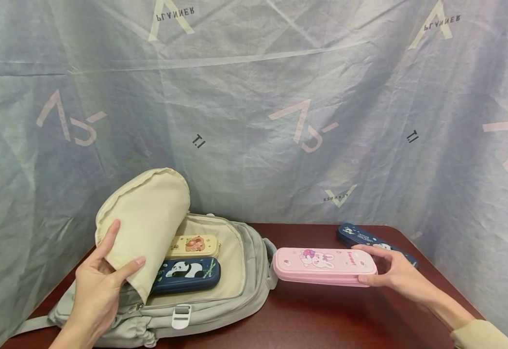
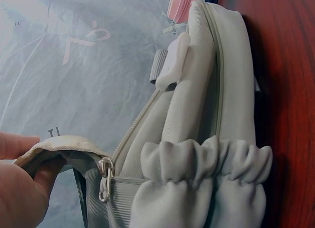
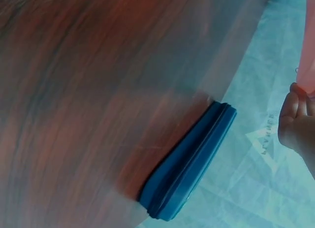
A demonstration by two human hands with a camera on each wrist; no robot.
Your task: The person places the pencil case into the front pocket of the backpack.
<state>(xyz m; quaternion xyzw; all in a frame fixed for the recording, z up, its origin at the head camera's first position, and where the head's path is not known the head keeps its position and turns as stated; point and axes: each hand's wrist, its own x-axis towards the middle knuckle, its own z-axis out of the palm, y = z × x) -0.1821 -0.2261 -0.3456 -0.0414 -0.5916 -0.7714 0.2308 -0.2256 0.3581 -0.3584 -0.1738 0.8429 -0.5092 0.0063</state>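
Observation:
A grey-green backpack [image 1: 254,261] lies on the table with its cream-lined front flap [image 1: 149,213] lifted. My left hand [image 1: 98,286] pinches the flap's edge between thumb and fingers; the left wrist view shows the same hand [image 2: 24,183] beside a zipper pull [image 2: 105,179]. Inside the backpack lie a yellow pencil case [image 1: 194,245] with a bear print and a navy panda pencil case [image 1: 188,275], both partly covered by the flap. To the right of the backpack, my right hand [image 1: 395,274] grips one end of a pink rabbit pencil case [image 1: 323,265], held above the table.
Another navy panda pencil case [image 1: 363,236] lies on the dark red table [image 1: 306,315] at the back right, partly behind my right hand. A grey printed cloth [image 1: 245,121] hangs behind and around the table. The backpack's strap [image 1: 33,325] trails off its left side.

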